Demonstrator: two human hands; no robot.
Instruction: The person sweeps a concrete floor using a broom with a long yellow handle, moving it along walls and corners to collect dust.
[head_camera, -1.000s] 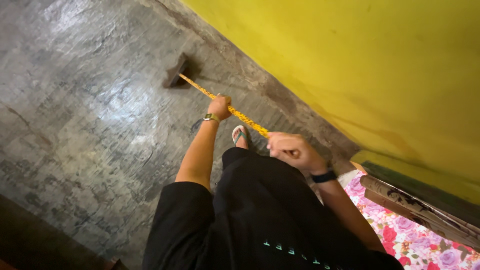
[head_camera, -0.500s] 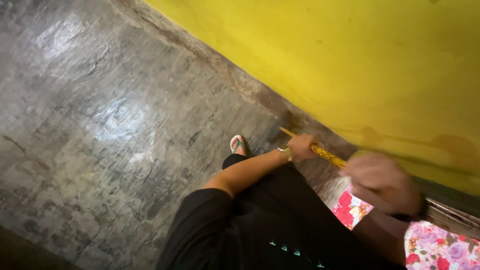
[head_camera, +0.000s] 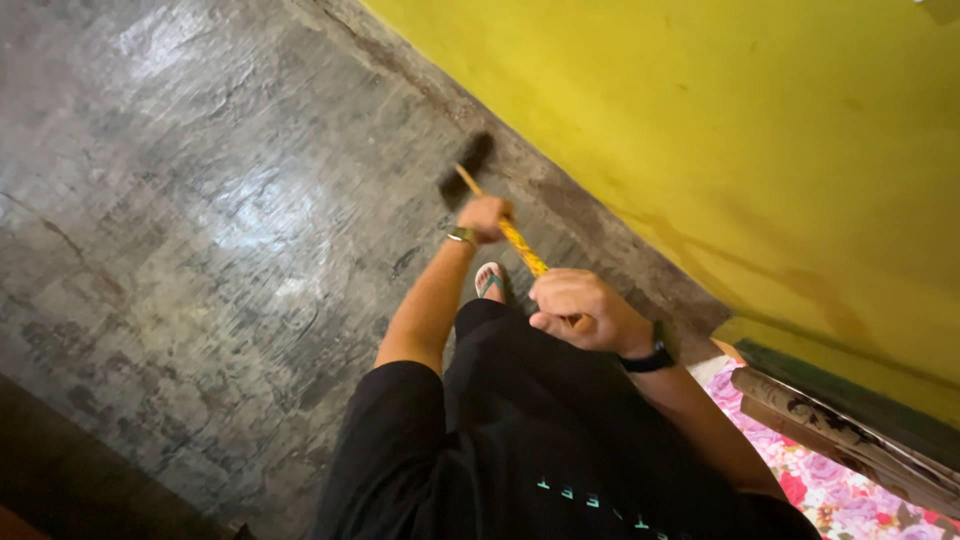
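We have both hands wrapped on the broom handle (head_camera: 515, 238), a thin yellow-orange patterned stick. Left hand (head_camera: 485, 216) is fingers closed round the handle, lower down, closer to the brush end. Right hand (head_camera: 575, 306) is fisted on the upper end, fingers curled under, knuckles up; the top of the stick is hidden inside the fist. No gap visible in either grip.

Left arm is stretched out forward and down, nearly straight, with a gold-tone wristband (head_camera: 462, 236) at the wrist. Right arm is bent, elbow back toward the body, hand held in front of the waist, with a black watch (head_camera: 648, 358) on the wrist. Short black sleeves, black clothing (head_camera: 520, 440) below.

Handle runs diagonally from the right fist up-left through the left hand to the brush head (head_camera: 467, 165), which is dark, blurred, and sits down at the grey concrete floor (head_camera: 200, 200), just beside the base of the yellow wall (head_camera: 720, 130). We cannot tell whether the bristles actually touch the floor.

One foot in a flip-flop (head_camera: 490, 280) shows just under the handle, between the two hands. Floor is worn and patchy, with a shiny glare spot. Lower right: a floral pink cloth (head_camera: 850, 490) and a dark wooden frame edge (head_camera: 850, 420) against the wall.
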